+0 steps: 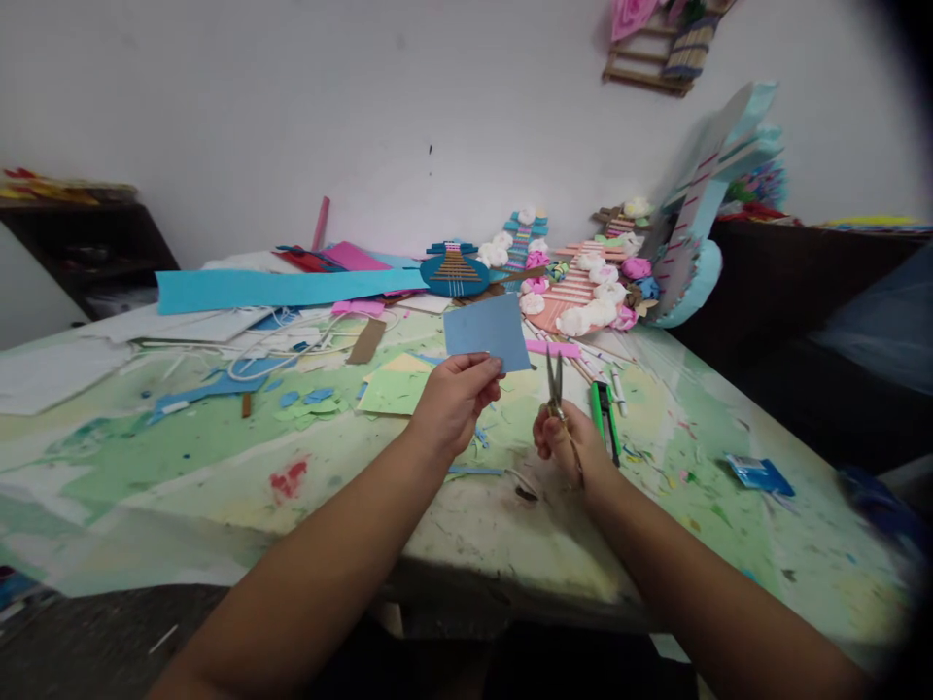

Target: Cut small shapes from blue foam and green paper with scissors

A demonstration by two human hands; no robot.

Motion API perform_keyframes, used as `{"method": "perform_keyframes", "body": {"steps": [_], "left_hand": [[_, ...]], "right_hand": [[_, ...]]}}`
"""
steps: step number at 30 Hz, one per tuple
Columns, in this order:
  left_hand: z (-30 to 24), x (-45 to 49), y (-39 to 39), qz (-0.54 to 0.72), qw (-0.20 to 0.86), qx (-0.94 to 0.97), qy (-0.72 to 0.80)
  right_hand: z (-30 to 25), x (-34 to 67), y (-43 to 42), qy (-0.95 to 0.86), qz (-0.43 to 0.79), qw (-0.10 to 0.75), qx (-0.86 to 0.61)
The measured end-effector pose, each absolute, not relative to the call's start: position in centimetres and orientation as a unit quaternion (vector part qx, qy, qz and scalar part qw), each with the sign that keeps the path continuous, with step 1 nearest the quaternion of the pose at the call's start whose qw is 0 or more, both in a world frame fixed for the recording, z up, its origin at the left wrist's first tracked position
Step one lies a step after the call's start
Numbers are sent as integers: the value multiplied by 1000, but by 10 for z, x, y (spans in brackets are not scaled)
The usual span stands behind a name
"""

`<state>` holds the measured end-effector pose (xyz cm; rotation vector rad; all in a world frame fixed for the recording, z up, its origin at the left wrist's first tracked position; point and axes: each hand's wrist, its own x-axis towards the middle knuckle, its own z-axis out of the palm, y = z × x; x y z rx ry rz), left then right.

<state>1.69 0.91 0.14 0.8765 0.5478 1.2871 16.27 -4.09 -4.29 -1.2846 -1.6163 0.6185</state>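
Note:
My left hand (453, 401) pinches the lower edge of a square piece of blue paper (487, 332) and holds it up above the table. My right hand (565, 443) is closed on a pair of scissors (555, 384), blades pointing up and slightly apart, just right of the paper and not touching it. Both forearms reach in from the bottom of the view.
The paint-stained green table (219, 467) is littered with paper scraps. A long blue strip (284, 288), light green and yellow sheets (394, 389), a green cutter (604, 413), pens, paper-flower crafts (583, 287) and a blue packet (758, 474) lie around. Dark shelves flank both sides.

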Motion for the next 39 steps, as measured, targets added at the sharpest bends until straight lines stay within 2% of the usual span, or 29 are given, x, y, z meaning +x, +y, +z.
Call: {"method": "perform_keyframes", "body": {"steps": [5, 8, 12, 16, 19, 23, 26, 28, 30, 34, 39], "left_hand": [[-6, 22, 9, 482, 580, 559, 344], [-12, 26, 8, 417, 540, 625, 380], [-15, 29, 7, 383, 593, 603, 371], [-12, 29, 4, 339, 670, 568, 337], [-11, 29, 4, 333, 655, 576, 358], [-14, 27, 11, 400, 591, 573, 403], [-17, 25, 16, 451, 549, 565, 420], [-17, 23, 18, 473, 540, 556, 419], [-16, 22, 18, 486, 548, 545, 408], [-11, 20, 17, 517, 570, 510, 384], [-7, 16, 19, 545, 584, 478, 366]], "right_hand": [[-40, 163, -27, -532, 363, 607, -465], [-39, 162, -22, -489, 427, 644, -404], [-37, 161, -24, -464, 455, 655, -385], [-37, 161, -25, -461, 415, 670, -408], [-34, 164, -25, -481, 350, 630, -499], [-26, 171, -33, -501, 231, 550, -627], [-24, 174, -43, -539, 184, 567, -595], [-26, 174, -49, -593, 228, 583, -506], [-29, 173, -53, -634, 310, 555, -440], [-29, 170, -53, -647, 396, 435, -486], [-25, 170, -53, -666, 410, 376, -496]]}}
